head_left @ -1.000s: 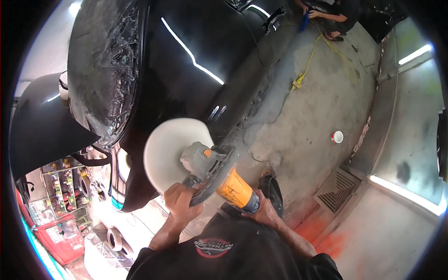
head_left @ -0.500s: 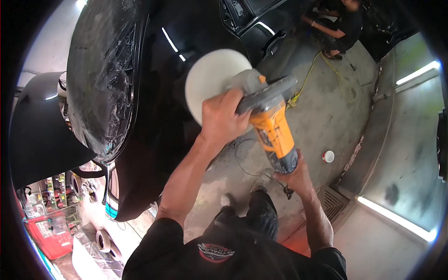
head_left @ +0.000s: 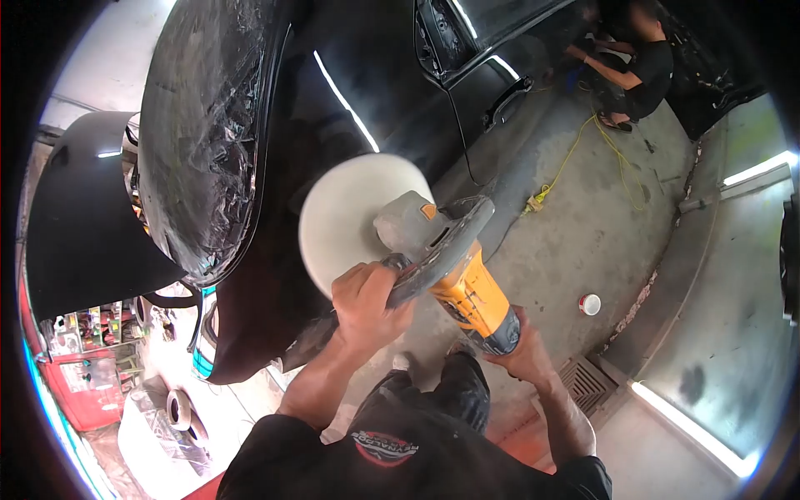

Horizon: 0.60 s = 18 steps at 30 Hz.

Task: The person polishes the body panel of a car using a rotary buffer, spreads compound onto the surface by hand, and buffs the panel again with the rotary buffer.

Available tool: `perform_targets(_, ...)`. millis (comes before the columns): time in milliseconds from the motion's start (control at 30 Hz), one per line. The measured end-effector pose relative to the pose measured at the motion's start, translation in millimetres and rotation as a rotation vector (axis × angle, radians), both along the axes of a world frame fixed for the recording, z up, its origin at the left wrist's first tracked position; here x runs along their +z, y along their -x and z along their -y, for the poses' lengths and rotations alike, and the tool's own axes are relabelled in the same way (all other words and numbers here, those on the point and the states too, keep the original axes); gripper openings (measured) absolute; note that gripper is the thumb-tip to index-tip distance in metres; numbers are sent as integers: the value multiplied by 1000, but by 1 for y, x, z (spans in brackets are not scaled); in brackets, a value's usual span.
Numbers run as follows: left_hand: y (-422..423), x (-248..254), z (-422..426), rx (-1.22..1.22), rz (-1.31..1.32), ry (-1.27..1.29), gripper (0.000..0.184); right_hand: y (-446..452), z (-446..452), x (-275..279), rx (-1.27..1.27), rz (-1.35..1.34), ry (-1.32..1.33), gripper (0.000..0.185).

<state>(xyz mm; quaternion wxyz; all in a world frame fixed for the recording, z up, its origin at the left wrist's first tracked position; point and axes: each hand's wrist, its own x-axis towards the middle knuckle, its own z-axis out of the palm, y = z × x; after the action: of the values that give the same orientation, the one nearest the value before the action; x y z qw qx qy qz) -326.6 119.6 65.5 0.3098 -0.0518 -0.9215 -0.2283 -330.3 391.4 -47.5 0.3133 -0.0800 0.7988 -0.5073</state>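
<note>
A yellow and grey polisher (head_left: 475, 293) is held in front of my body with both hands. Its round white pad (head_left: 337, 221) faces the glossy black car panel (head_left: 367, 75) and looks smeared, as if spinning; whether it touches the paint I cannot tell. My left hand (head_left: 367, 307) is wrapped round the dark loop handle near the pad. Around the rear end of the yellow body, my right hand (head_left: 525, 350) is closed. The car's rear window (head_left: 200, 108) is covered with wrinkled clear film.
A co-worker (head_left: 637, 71) crouches at the upper right beside the car. A yellow cord (head_left: 571, 154) with a plug lies on the concrete floor (head_left: 575, 225). A white tub (head_left: 589, 304) stands near a floor grate (head_left: 587, 385). The open black panel (head_left: 92, 225) juts out at left.
The polisher and both hands have shifted lower in the view, with the pad also further left. The car and floor appear slightly lower and further right. Both hands keep their hold.
</note>
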Motion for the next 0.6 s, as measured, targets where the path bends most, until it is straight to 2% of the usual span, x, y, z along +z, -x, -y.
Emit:
perform_targets(67,7,9,0,-19,6,21,17,9,6,9,3,36,4,88)
perform_targets(167,54,24,3,-54,-53,52,18,32,11,0,-47,-137,127,85)
perform_targets(267,101,40,5,-101,-132,74,22,68,21,5,-97,-271,86,84)
perform_targets(333,132,52,6,-135,-254,131,26,87,28,18,-164,-271,168,84)
perform_targets(433,159,58,5,-152,-278,47,26,105,35,33,-173,-280,183,83)
perform_targets(533,155,45,6,-106,-319,48,24,90,38,2,-284,-283,148,81)
perform_targets(600,129,29,6,-94,-309,29,21,71,39,-1,-188,-254,151,81)
